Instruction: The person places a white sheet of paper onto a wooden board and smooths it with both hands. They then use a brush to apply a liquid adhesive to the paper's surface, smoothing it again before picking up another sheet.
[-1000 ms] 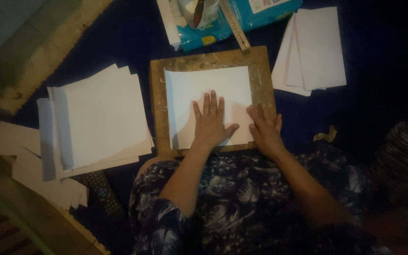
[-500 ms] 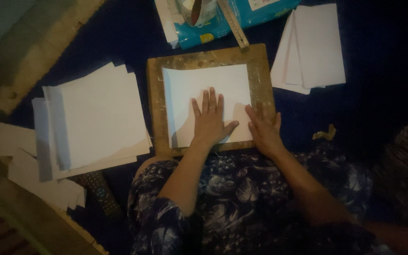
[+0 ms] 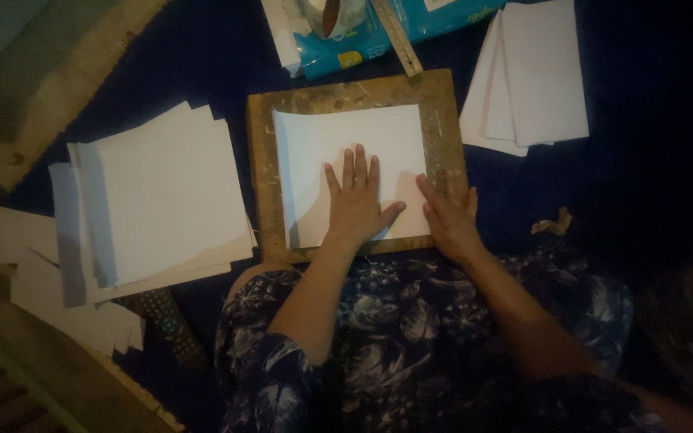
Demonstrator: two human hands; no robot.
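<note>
A white sheet of paper (image 3: 346, 172) lies flat on a worn wooden board (image 3: 443, 120), and both hands rest on it. The left hand (image 3: 356, 204) is spread open, palm down, fingers fanned toward the board's far edge, pressing the lower middle of the sheet. The right hand (image 3: 449, 218) lies flat just beside it at the sheet's lower right corner, fingers together and partly over the board's right margin; neither hand grips anything. The work in hand looks like smoothing or pressing the sheet down on the board, holding it square within the wooden frame. A further move here would call for even pressure from both palms, with the sheet's edges kept parallel to the board so it does not skew or crease. To the left of the board sits a large stack of white sheets (image 3: 162, 196), loosely fanned, with more loose paper scraps (image 3: 34, 273) beyond it. To the right of the board lies a smaller pile of sheets (image 3: 535, 72). Beyond the board's far edge a wooden ruler (image 3: 399, 36) leans across a blue packet (image 3: 362, 44). A small crumpled scrap (image 3: 553, 222) sits right of the board. Everything rests on a dark blue cloth (image 3: 651, 160) on the floor.
</note>
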